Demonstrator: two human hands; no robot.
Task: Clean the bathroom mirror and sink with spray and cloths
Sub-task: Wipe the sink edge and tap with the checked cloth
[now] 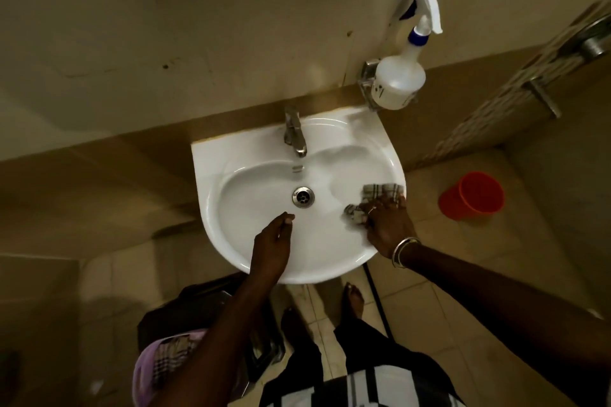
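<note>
While right hand (386, 225) presses checked cloth (380, 193) flat-fingered on right rim of sink (251, 172), left hand (271, 241) above its bowl, fingers loosely curled, empty, spray bottle (398, 82) far right.

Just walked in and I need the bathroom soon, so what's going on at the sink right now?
A person stands at the white sink with a cloth. Their right hand presses a checked cloth against the basin's right side, near the rim. The left hand hovers over the basin close to the drain, holding nothing. The spray bottle stands untouched in a holder on the wall, up to the right. No water shows running from the tap.
</note>
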